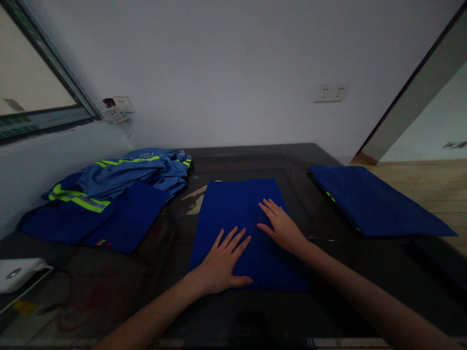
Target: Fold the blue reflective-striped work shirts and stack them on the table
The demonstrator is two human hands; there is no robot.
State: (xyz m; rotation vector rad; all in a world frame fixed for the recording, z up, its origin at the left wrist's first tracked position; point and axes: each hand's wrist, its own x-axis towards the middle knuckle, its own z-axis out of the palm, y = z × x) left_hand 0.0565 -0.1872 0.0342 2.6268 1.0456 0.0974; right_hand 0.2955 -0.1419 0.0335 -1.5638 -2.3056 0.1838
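A dark blue folded cloth (241,204) lies flat on the dark, glossy table (146,291) in front of me. On its lower left part rests my left hand (224,262), palm down with the fingers spread. My right hand (280,223) lies on the cloth's right side, its fingers stretched out and a little apart. Neither hand grips anything. What lies inside the folds of the cloth is hidden.
Left, a heap of blue clothes (134,170) with yellow-green stripes. Right, another folded blue garment (379,204) near the table's edge. A white device (22,274) with a cable sits at the lower left. Behind the table is a wall with sockets (331,93).
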